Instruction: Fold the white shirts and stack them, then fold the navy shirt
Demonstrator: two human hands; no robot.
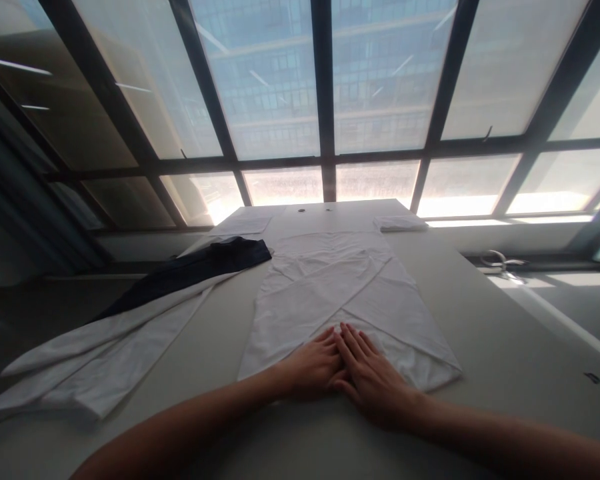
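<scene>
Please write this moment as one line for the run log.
left hand: on folded white cloth | right hand: on cloth, overlapping left hand | dark garment: left of cloth

Folded garment (330,290) plain white; trousers (195,270) navy-black; draped cloth (115,373) plain white; table (220,347) off-white; window frames (323,80) black.

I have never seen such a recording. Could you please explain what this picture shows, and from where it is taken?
No machine works here. The picture comes from one camera on a person's head, looking forward and down. The person's left hand and right hand, both bare, rest flat and overlapping on a folded white cloth, which lies on a pale table. Neither grips anything. On the left lie a dark cloth and a long light cloth; beyond the table are windows.
</scene>
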